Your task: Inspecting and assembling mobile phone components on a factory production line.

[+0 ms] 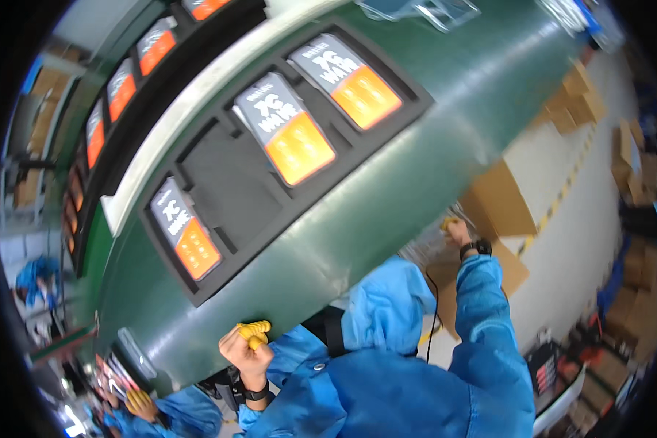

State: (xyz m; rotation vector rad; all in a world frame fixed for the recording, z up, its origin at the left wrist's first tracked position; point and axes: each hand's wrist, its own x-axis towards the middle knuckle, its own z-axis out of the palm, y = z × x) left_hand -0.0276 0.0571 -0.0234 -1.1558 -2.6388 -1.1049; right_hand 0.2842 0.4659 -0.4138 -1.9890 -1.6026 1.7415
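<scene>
My left hand [248, 347], with yellow finger covers, is curled closed at the near edge of the green worktable [321, 241]; nothing shows in it. Off to the right, my right hand [456, 232] reaches down to an open cardboard box [498, 201] with clear plastic pieces [425, 247] in it. Its fingers are bent, and what they grip is too small to make out. On the table lies a black foam tray [230, 171]. Three grey-and-orange packages sit in it: a left one [187, 232], a middle one [286, 130] and a right one [345, 82].
Beyond a pale rail [175, 139], a dark line carries several similar orange packages [122, 89]. Clear plastic packaging [445, 11] lies at the table's far end. Cardboard boxes [573, 98] stand on the floor at right. A co-worker's yellow-tipped hand [140, 404] shows at lower left.
</scene>
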